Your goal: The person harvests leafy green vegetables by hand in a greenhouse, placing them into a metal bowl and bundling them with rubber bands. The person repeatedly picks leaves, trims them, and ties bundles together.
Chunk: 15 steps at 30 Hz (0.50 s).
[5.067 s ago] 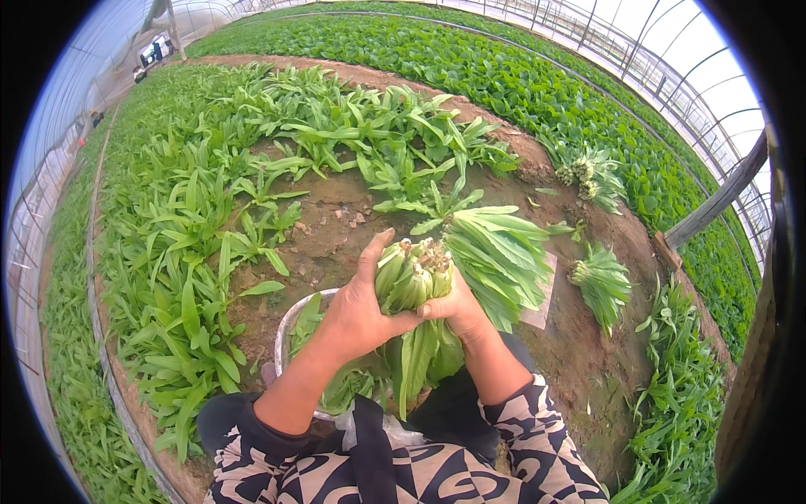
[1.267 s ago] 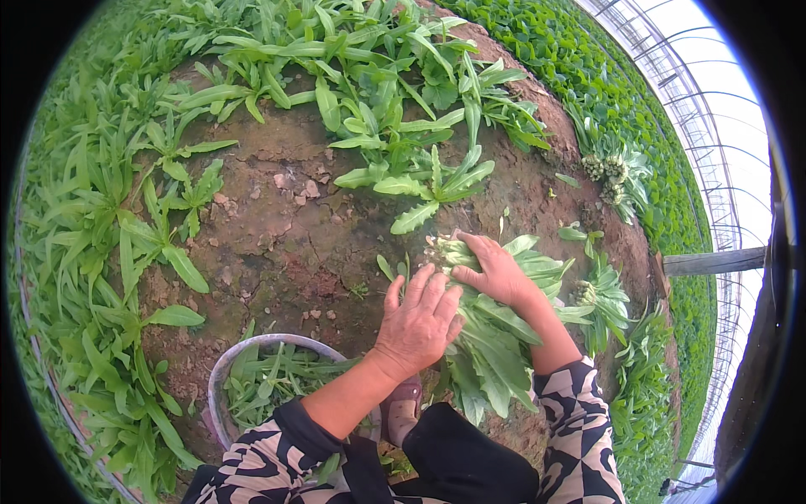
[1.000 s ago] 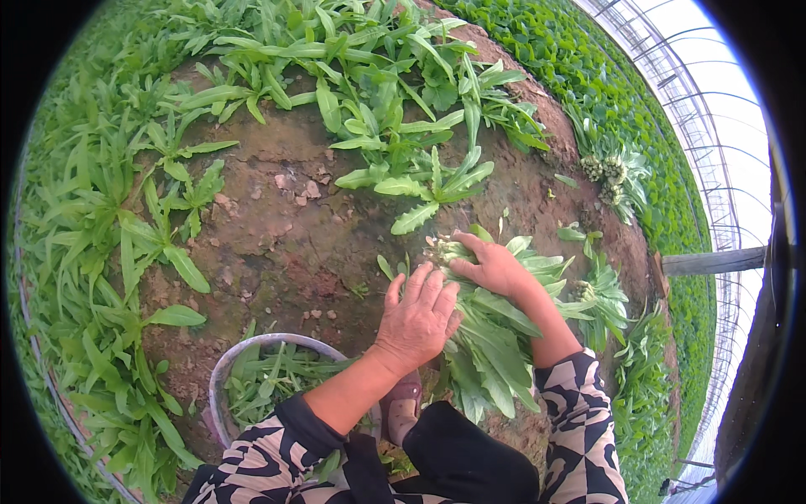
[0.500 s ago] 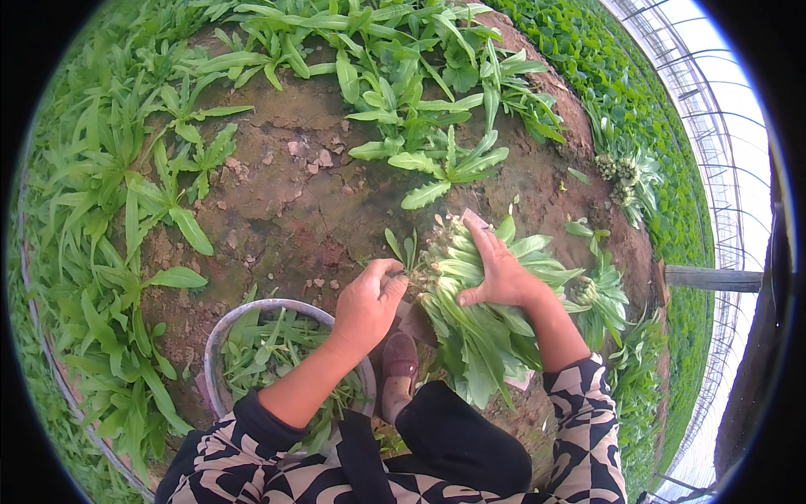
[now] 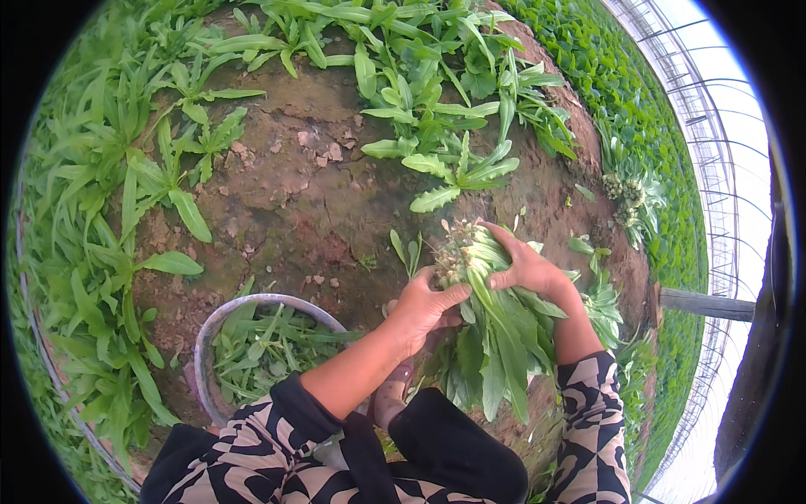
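Note:
A thick bunch of long-leaved greens [image 5: 497,336] is between my two hands, its pale cut stem ends at the far side and its leaves hanging toward me. My right hand [image 5: 531,270] wraps the bunch from the right, thumb across the pale stems. On the left side my left hand [image 5: 426,309] grips it, thumb over the stems and its other fingers partly hidden below. To the left of my left forearm stands a bucket [image 5: 204,344] with loose green leaves [image 5: 273,349] in it.
Leafy plants [image 5: 457,176] grow from the brown soil [image 5: 285,202] ahead and along the left. More tied-looking bunches [image 5: 631,197] lie at the right, near a wooden post [image 5: 705,304]. My shoe [image 5: 396,374] is below the bunch.
My left hand has moved right from the stem ends onto the bunch's side. Both hands now clasp the bunch, which is gathered tighter and more upright in the picture.

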Available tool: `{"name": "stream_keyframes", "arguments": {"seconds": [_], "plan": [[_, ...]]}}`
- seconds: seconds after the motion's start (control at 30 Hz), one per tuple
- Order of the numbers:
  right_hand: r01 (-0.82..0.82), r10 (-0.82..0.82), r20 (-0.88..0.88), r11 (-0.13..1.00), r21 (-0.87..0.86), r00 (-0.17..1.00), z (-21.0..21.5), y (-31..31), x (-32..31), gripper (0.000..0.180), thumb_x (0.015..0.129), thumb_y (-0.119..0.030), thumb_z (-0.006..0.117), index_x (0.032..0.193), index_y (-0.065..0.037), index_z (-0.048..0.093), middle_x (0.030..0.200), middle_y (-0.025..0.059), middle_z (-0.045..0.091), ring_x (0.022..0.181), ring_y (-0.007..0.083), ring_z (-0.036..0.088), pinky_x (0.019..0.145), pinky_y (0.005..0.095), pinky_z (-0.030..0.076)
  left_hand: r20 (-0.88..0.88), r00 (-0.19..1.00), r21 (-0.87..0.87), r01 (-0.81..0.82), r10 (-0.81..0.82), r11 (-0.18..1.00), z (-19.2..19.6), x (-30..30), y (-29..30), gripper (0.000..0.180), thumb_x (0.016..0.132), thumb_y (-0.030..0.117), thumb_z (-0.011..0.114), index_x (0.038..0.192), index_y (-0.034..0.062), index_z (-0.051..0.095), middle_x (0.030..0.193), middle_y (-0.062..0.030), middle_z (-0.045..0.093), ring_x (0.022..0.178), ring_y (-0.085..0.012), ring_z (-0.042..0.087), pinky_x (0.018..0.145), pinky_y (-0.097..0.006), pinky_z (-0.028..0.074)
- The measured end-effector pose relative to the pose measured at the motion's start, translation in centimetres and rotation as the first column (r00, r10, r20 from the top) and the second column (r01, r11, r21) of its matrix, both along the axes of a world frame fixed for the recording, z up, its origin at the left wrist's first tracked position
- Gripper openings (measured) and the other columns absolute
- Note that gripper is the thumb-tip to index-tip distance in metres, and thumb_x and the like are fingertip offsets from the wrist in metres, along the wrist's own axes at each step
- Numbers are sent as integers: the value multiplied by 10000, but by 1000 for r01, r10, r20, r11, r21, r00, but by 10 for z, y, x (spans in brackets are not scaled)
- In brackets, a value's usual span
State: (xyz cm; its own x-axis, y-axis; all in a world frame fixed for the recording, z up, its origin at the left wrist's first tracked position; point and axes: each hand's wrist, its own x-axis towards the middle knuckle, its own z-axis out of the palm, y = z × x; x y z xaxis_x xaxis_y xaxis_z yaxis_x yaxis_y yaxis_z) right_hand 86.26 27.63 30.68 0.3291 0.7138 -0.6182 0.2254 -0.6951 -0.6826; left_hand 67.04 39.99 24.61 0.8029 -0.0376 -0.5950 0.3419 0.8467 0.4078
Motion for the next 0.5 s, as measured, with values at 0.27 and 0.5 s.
{"name": "stream_keyframes", "arguments": {"seconds": [0.27,0.5], "plan": [[-8,14,228,1000,-27,973,7,7,-29,1283,553,-334,932,1522,6,163,1551,224,281,1444,318,267,1191,393,206,45,998,0,37,-37,999,-16,-9,7,779,817,262,799,1428,75,354,1180,-70,586,1004,-190,600,790,-362,532],[-10,9,235,1000,5,972,4,5,-30,1326,525,-375,936,1525,2,151,1552,234,270,1447,329,255,1194,397,202,-41,991,66,129,-127,989,7,-18,15,861,810,375,795,1456,70,316,1245,-85,560,1092,-201,571,898,-362,475]]}}
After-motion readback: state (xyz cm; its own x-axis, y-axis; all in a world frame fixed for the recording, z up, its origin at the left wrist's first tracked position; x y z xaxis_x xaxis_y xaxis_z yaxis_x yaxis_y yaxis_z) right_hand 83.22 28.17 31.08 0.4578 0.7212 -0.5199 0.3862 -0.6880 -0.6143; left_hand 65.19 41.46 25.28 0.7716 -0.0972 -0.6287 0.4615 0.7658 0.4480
